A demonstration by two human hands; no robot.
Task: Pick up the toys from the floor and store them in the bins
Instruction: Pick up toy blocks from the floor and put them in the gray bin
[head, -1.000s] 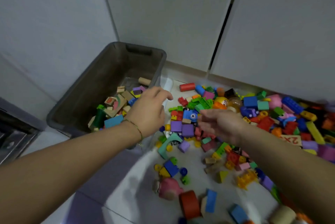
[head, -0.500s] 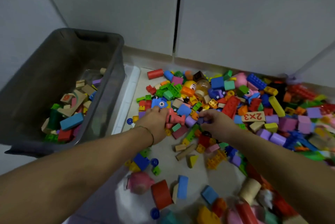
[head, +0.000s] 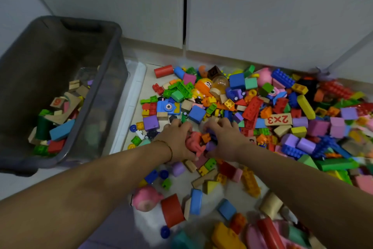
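Toys [head: 252, 107] lie heaped on the floor [head: 182, 183], right of the grey bin [head: 119, 51] — it stands at the left and holds wooden and coloured blocks [head: 60, 119]. At the pile's near edge your hands meet: your left hand [head: 177, 139] curls round a pink toy [head: 192, 144], and your right hand [head: 224, 137] cups small blocks [head: 210, 145] — orange and purple.

Grey translucent plastic bin [head: 113, 51]: left side cut by frame edge. Left hand [head: 177, 142], right hand [head: 226, 139]: fingertips buried among bricks, grip unreadable. Pink plastic toy [head: 192, 144] between them mostly covered. Yellow and pink toys [head: 226, 234] at bottom edge blurred, cropped; multicoloured brick pile [head: 302, 107] runs off right
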